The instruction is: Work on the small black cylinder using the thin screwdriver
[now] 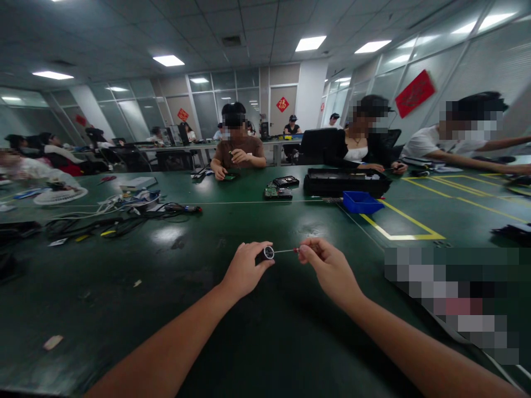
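Observation:
My left hand [244,268] grips a small black cylinder [268,253] between thumb and fingers. Its round end, with a silver rim and dark openings, faces me. Pinched in my right hand [327,265] is a slim screwdriver [286,251] with a red part at the fingertips; most of its handle is hidden by the hand. The pale shaft points left, and its tip meets or comes very near the cylinder's rim; I cannot tell which. Both hands are above the green table [265,331].
Beyond my hands lie a blue bin [362,202], a black tray [346,182] and circuit-board parts [277,192]. Cables [124,218] and a white fan [60,193] are on the left. Several people sit around; one person opposite [238,149] handles a green board.

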A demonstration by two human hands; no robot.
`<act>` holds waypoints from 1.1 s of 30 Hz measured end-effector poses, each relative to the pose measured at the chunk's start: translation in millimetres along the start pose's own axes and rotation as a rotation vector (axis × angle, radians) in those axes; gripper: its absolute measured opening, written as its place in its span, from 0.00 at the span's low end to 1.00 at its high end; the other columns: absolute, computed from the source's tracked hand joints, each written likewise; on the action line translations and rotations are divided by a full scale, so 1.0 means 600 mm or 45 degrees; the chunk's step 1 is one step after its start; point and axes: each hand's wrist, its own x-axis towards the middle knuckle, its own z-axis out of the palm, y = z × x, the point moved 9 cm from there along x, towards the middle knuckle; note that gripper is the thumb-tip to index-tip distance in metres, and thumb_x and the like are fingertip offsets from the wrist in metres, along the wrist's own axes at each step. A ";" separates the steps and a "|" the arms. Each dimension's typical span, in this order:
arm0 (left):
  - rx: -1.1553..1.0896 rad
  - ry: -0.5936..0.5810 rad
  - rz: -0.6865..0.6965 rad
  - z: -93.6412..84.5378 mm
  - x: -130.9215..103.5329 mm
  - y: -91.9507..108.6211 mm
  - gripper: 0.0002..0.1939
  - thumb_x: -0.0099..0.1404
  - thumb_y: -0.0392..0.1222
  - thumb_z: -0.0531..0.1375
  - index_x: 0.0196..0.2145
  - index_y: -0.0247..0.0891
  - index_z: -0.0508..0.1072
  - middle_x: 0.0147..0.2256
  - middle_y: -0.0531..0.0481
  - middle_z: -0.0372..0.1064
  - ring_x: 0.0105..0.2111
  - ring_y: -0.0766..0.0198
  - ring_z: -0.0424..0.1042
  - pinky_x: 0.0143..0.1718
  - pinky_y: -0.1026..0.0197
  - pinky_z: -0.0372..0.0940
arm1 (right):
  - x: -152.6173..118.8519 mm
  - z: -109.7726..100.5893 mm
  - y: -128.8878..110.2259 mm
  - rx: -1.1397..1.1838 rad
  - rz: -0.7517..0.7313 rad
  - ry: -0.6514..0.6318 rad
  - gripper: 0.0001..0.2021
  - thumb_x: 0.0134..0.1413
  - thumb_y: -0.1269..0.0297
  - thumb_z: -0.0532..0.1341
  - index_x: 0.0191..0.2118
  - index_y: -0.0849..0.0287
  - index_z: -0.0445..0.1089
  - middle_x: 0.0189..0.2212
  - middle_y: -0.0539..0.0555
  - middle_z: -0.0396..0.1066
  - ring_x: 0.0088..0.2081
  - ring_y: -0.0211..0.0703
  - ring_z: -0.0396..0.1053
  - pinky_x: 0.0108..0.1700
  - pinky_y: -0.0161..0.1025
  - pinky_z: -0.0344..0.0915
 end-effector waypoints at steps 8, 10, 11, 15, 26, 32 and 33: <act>0.027 -0.021 0.103 -0.002 0.001 0.008 0.20 0.65 0.39 0.65 0.54 0.48 0.71 0.53 0.52 0.72 0.54 0.56 0.67 0.64 0.41 0.49 | 0.014 -0.007 0.054 0.605 0.263 0.058 0.14 0.56 0.51 0.65 0.35 0.58 0.72 0.28 0.50 0.70 0.30 0.40 0.69 0.41 0.43 0.71; 0.019 -0.035 0.091 0.000 0.000 0.006 0.20 0.65 0.40 0.65 0.54 0.49 0.72 0.52 0.52 0.72 0.54 0.56 0.68 0.64 0.41 0.49 | 0.015 -0.016 0.050 0.471 0.179 0.091 0.14 0.58 0.50 0.64 0.38 0.58 0.72 0.31 0.52 0.72 0.33 0.42 0.70 0.40 0.43 0.70; 0.018 -0.036 0.088 0.001 -0.001 0.006 0.20 0.65 0.41 0.65 0.54 0.49 0.71 0.52 0.52 0.72 0.53 0.56 0.68 0.64 0.41 0.48 | 0.015 -0.017 0.047 0.401 0.146 0.089 0.15 0.59 0.49 0.62 0.39 0.58 0.72 0.32 0.53 0.72 0.34 0.43 0.71 0.40 0.43 0.70; 0.019 -0.041 0.069 0.003 -0.003 0.007 0.21 0.65 0.42 0.65 0.55 0.49 0.71 0.51 0.52 0.72 0.52 0.55 0.68 0.65 0.40 0.47 | 0.011 -0.015 0.030 0.154 0.017 0.061 0.16 0.63 0.49 0.59 0.41 0.58 0.71 0.33 0.53 0.73 0.35 0.44 0.72 0.42 0.44 0.69; 0.006 -0.056 0.068 0.012 -0.003 0.004 0.20 0.64 0.42 0.66 0.54 0.48 0.72 0.50 0.51 0.73 0.50 0.55 0.69 0.59 0.46 0.56 | -0.003 -0.011 -0.021 -0.371 -0.070 -0.007 0.17 0.61 0.48 0.59 0.36 0.57 0.74 0.25 0.52 0.74 0.29 0.44 0.72 0.34 0.41 0.65; -0.031 -0.067 0.035 0.012 -0.002 0.003 0.20 0.65 0.41 0.65 0.54 0.49 0.72 0.50 0.51 0.73 0.51 0.54 0.68 0.62 0.43 0.53 | -0.005 -0.011 -0.022 -0.359 -0.096 0.002 0.16 0.62 0.49 0.58 0.40 0.57 0.74 0.27 0.52 0.75 0.31 0.45 0.73 0.34 0.41 0.65; -0.037 -0.068 0.028 0.011 -0.002 0.004 0.19 0.65 0.41 0.65 0.54 0.49 0.72 0.50 0.51 0.73 0.51 0.54 0.68 0.62 0.42 0.52 | -0.005 -0.011 -0.021 -0.344 -0.107 0.005 0.16 0.62 0.49 0.57 0.41 0.57 0.73 0.28 0.52 0.75 0.31 0.45 0.73 0.35 0.41 0.66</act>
